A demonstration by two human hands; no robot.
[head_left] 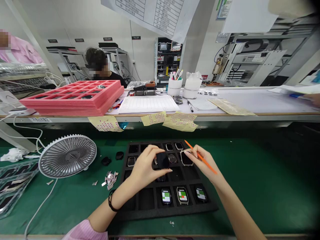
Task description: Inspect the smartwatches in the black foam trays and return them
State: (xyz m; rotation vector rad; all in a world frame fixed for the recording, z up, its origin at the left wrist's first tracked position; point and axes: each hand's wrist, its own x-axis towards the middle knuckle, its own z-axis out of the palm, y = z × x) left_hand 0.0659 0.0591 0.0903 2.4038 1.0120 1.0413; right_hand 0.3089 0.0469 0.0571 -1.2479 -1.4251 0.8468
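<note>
A dark square watch piece (163, 160) is gripped between the thumb and fingers of my left hand (147, 166), above the black foam tray (170, 213). My right hand (203, 163) holds an orange stick (206, 162) and has its fingertips on a silver watch frame (187, 158) at the tray's upper right. Three watches with lit screens, one of them a light-framed watch (182, 195), lie in the tray's front row. Other watch parts sit in the back compartments. My left hand hides part of the tray.
A grey fan (71, 155) stands left of the tray, near small silver pieces (111, 179) and two dark watch parts. Pink foam trays (75, 108), papers (150, 104) and pen cups are on the shelf. Two people are behind it; another person's hand (312, 98) is at far right.
</note>
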